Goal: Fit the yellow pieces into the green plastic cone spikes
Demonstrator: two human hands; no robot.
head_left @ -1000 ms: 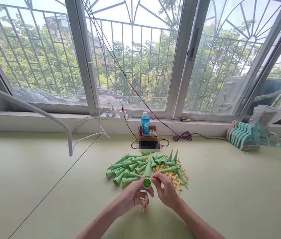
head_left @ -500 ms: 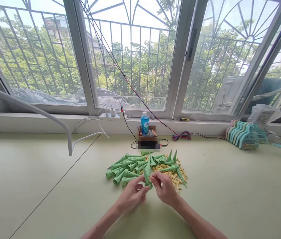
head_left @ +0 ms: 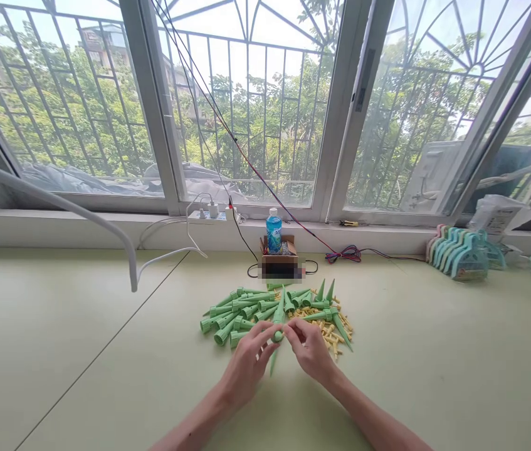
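Note:
My left hand [head_left: 246,356] is closed around a green plastic watering spike [head_left: 273,362], whose tapered tip points down towards me. The fingers of my right hand [head_left: 311,351] are pinched together against the side of that spike, near its wide end; whatever lies between the fingertips is too small and covered to make out. Just beyond my hands lies a pile of similar green spikes [head_left: 227,322], several with their hollow ends facing me. Small yellow peg-like pieces [head_left: 335,341] are heaped at the right of the pile, beside my right hand.
Behind the pile stands a small cardboard box [head_left: 288,249] with a blue bottle [head_left: 273,232]. A coiled cable [head_left: 347,254] and pastel hangers [head_left: 462,254] are at the back right. A white curved tube [head_left: 126,250] reaches in from the left. A power strip [head_left: 206,217] sits by the window.
The held spike has turned over: its tip pointed up and away before, and now points down towards me. Both hands stay close together in nearly the same place.

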